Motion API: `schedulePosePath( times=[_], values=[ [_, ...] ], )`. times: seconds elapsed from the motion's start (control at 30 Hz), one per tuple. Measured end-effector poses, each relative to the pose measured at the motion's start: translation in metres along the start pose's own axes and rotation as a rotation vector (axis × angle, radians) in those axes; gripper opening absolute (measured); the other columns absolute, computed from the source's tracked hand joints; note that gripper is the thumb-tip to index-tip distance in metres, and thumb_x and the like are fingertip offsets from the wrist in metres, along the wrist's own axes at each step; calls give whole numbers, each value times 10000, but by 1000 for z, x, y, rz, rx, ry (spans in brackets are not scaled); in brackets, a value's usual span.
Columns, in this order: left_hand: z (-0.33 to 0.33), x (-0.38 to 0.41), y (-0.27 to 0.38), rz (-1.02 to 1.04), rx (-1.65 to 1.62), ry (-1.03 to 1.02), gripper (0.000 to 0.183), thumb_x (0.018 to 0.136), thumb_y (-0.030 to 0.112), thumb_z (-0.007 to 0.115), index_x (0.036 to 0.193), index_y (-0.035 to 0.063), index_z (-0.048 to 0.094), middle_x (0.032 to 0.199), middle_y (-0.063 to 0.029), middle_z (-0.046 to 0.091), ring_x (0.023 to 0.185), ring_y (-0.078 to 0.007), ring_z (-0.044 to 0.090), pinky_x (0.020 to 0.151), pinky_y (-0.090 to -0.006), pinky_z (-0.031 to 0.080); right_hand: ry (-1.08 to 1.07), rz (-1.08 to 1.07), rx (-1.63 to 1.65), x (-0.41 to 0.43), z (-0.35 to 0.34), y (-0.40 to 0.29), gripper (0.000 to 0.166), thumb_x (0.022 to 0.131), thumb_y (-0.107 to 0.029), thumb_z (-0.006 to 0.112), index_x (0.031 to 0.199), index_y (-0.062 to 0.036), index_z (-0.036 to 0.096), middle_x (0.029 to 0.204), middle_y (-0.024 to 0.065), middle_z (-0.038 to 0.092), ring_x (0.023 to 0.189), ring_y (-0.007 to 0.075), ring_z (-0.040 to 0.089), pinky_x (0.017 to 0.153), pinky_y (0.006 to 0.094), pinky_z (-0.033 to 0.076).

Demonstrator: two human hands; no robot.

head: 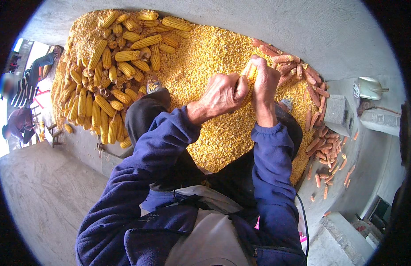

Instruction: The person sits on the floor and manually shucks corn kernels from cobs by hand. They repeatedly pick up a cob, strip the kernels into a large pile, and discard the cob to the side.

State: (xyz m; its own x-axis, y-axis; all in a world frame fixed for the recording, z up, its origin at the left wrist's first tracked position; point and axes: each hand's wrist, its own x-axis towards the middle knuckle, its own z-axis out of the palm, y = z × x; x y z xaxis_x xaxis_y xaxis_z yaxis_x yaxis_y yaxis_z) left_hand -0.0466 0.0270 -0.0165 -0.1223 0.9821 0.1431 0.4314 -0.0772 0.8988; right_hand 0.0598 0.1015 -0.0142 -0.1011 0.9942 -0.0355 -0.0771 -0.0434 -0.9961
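Observation:
A partly shelled ear of corn point(250, 79) is gripped between both hands above a heap of loose kernels point(222, 133). My left hand point(222, 91) closes around its left side, thumb pressed near the ear. From the right, my right hand point(266, 81) wraps it with the thumb up toward the tip. Yellow kernels still line the middle, while pale cob shows near the top. The fingers hide much of the ear. Whole ears of corn point(104, 106) are piled to the left. Bare reddish cobs point(313, 94) lie along the heap's right edge.
A concrete wall point(291, 26) bounds the heap at the top. Right of it stand a hollow concrete block point(339, 114) and a metal shovel or scoop point(371, 88). Loose cobs point(328, 149) lie scattered over the floor. Two people point(24, 88) are at far left.

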Motion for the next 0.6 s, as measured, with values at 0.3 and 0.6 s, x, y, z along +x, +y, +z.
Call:
schedulePosePath(
  times=[0.3, 0.6],
  values=[
    [-9, 3, 13, -263, -384, -90, 514, 848, 462, 574, 699, -29, 557, 520, -157, 503, 457, -204, 527, 437, -367, 401, 114, 1, 114, 5, -3, -11, 307, 814, -301, 557, 725, -14, 620, 607, 3, 541, 574, 105, 499, 548, 268, 405],
    [3, -7, 11, -116, -276, -74, 422, 915, 367, 499, 729, -4, 575, 555, -8, 455, 538, -75, 414, 460, -290, 340, 96, 261, 153, 12, -15, 4, 320, 741, -367, 622, 792, -53, 593, 781, 56, 524, 678, 157, 515, 622, 298, 434]
  ],
)
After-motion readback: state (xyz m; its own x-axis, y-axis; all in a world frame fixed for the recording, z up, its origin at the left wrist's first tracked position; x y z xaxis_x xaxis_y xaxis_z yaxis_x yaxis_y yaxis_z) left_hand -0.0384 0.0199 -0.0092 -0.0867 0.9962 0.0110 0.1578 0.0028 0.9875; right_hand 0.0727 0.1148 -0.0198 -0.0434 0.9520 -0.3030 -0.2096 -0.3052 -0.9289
